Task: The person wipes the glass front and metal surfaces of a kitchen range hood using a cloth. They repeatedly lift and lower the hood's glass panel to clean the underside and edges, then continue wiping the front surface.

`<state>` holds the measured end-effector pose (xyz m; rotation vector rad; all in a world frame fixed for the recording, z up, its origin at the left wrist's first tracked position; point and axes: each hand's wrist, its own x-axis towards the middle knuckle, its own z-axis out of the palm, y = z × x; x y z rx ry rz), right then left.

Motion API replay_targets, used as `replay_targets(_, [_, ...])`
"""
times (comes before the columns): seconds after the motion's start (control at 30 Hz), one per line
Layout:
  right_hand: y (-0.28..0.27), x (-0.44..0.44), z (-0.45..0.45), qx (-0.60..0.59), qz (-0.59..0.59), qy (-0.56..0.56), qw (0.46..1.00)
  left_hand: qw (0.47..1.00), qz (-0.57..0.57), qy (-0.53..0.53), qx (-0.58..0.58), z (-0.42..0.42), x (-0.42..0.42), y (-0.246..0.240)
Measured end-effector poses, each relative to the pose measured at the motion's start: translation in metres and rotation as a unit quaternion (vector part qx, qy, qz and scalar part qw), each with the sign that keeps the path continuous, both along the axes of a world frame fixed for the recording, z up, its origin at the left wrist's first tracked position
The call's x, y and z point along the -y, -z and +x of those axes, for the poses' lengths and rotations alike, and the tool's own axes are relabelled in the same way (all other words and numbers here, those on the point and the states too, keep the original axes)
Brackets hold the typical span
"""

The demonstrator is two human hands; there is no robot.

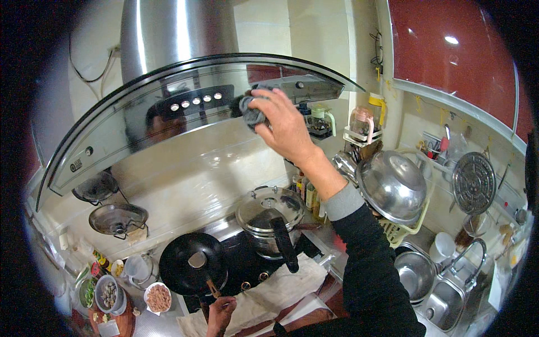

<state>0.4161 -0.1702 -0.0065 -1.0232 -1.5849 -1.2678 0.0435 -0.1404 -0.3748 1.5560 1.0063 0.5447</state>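
Observation:
My right hand [286, 122] is raised and pressed around a crumpled dark grey cloth [253, 110], which lies against the glossy front of a range hood [139, 109], right of its row of round buttons. Low in the view, my left hand [222, 312] is beside the wooden handle of a metal spatula [197, 260]; whether its fingers grip the handle cannot be told. The spatula rests in a black wok [185, 278] on the left of the gas hob. A lidded steel pressure cooker [269, 219] with a black handle stands on the right of the hob.
A beige cloth [290, 280] lies along the hob's front. At the left are a bowl of raw meat pieces [158, 297], a tub of shellfish [110, 295] and a cutting board [126, 322]. Right of my arm are a big steel bowl [391, 185] and a sink [446, 299].

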Motion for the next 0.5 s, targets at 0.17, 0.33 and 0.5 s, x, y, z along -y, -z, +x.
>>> replay_targets(0.17, [-0.013, 0.007, 0.021, -0.089, 0.028, -0.005, 0.996, 1.0, -0.001, 0.011, -0.006, 0.003, -0.002, 0.008])
replay_targets(0.33, [0.0, 0.005, 0.015, -0.077, 0.025, -0.011, 0.997, 0.999, -0.038, -0.015, -0.02, 0.0, -0.005, 0.014])
replay_targets(0.5, [-0.015, -0.006, 0.006, -0.017, -0.003, -0.025, 1.0, 0.999, -0.009, 0.031, -0.011, 0.002, -0.02, 0.034])
